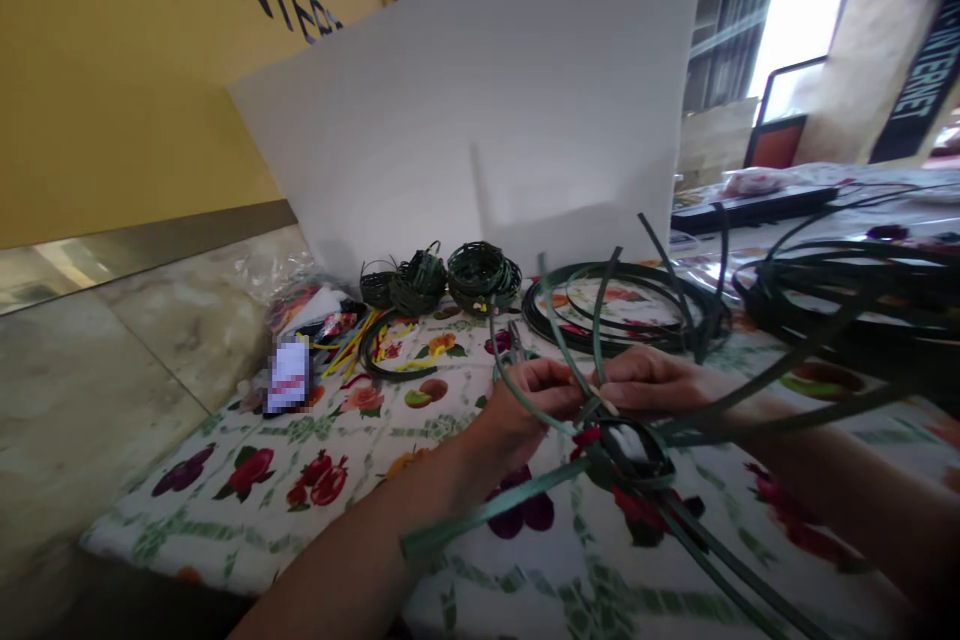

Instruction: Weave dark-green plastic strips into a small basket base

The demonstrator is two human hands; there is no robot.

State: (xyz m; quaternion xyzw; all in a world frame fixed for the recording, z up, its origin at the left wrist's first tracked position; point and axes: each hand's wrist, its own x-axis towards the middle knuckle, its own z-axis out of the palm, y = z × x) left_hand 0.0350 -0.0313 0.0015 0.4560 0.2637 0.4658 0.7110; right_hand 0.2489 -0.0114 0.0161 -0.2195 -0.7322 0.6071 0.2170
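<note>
My left hand (529, 396) and my right hand (651, 381) meet over the table, fingers curled and pinched on dark green flat strips (570, 360) that fan out upward and toward me. Just below the hands sits a small woven start of those strips (628, 455) with a pale centre. One long strip (487, 512) runs from it across my left forearm toward the table's near edge; others run off to the right.
Small finished dark green woven baskets (450, 280) stand by a white board (495, 110). Coils of green strip (622, 310) and a larger bundle (855, 300) lie at the right. Coloured strips and packets (330, 335) lie left on the fruit-print tablecloth (300, 450).
</note>
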